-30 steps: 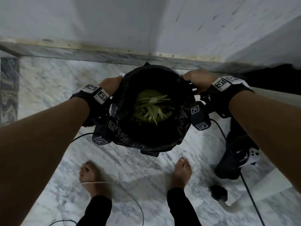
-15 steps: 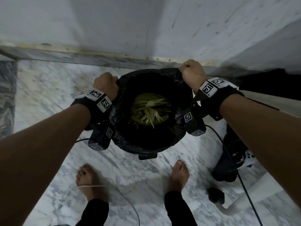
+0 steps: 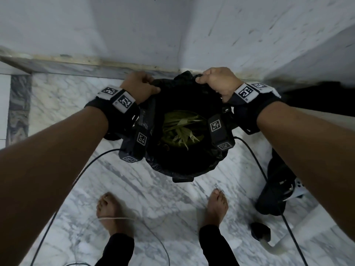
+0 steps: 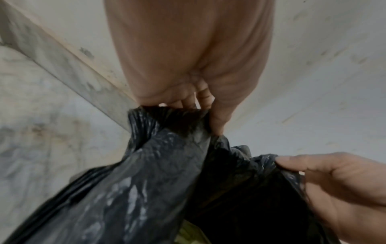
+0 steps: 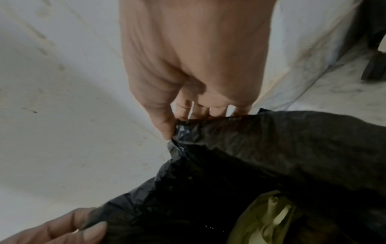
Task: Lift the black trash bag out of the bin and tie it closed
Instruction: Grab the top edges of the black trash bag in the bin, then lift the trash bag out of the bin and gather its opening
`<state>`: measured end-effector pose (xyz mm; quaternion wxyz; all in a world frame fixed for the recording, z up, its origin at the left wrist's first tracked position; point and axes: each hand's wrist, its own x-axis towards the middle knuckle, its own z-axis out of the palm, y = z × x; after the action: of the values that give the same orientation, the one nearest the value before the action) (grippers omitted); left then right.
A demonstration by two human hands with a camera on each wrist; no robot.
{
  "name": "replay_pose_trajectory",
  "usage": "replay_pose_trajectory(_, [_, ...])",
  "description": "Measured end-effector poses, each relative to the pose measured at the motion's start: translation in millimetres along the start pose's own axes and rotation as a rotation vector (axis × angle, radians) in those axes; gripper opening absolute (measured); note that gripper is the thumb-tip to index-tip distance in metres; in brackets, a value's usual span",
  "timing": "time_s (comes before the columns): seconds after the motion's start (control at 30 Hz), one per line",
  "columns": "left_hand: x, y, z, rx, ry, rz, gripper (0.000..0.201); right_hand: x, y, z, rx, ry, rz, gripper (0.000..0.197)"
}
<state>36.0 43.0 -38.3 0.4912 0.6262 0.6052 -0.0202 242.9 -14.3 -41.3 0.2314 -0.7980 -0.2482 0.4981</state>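
Note:
A black trash bag (image 3: 184, 166) lines a round black bin (image 3: 182, 178) on the floor against the wall. Green leafy waste (image 3: 182, 131) lies inside it. My left hand (image 3: 141, 85) grips the bag's far-left edge, thumb and fingers bunching the plastic (image 4: 167, 118). My right hand (image 3: 217, 79) pinches the far-right edge (image 5: 188, 125). Both hands are at the far side of the bag's mouth, a short gap apart. The bag (image 4: 146, 181) (image 5: 271, 148) is still open between them.
White walls meet in a corner just behind the bin. My bare feet (image 3: 113, 210) (image 3: 216, 206) stand on the marble floor (image 3: 57, 104) in front of it. Cables (image 3: 86, 169) trail across the floor. A black object (image 3: 272, 191) and a white pipe (image 3: 292, 240) sit at right.
Both hands have slid along the bag's rim from its left and right sides to the far side, coming closer together and gathering the plastic upward.

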Motion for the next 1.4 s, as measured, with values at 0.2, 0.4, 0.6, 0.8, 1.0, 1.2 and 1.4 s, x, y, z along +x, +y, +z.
replay_pose_trajectory(0.2, [-6,-2,2,0.018,0.012,-0.092,0.034,-8,-6,-2,-0.035,-0.02,-0.074,0.007])
replay_pose_trajectory(0.4, [-14,-7,-4,-0.044,0.213,0.004,0.02,-13,20,-11,0.038,0.11,-0.147,0.023])
replay_pose_trajectory(0.6, [-43,-26,-14,0.31,0.147,0.055,0.018,-33,53,-42,-0.535,0.041,-0.232,0.018])
replay_pose_trajectory(0.8, [-68,-25,-19,0.178,0.308,0.008,0.024,-59,77,-66,-0.508,0.228,-0.191,0.029])
replay_pose_trajectory(1.0, [-108,-43,-3,-0.166,0.279,-0.267,0.092,-106,102,-61,-0.109,0.28,0.211,0.045])
replay_pose_trajectory(1.2, [-142,-71,49,-0.62,-0.024,-0.681,0.057,-137,139,-9,0.234,-0.08,0.548,0.022])
replay_pose_trajectory(1.4, [-158,-75,82,-0.809,-0.085,-0.704,0.016,-149,161,14,0.602,0.001,0.627,0.012])
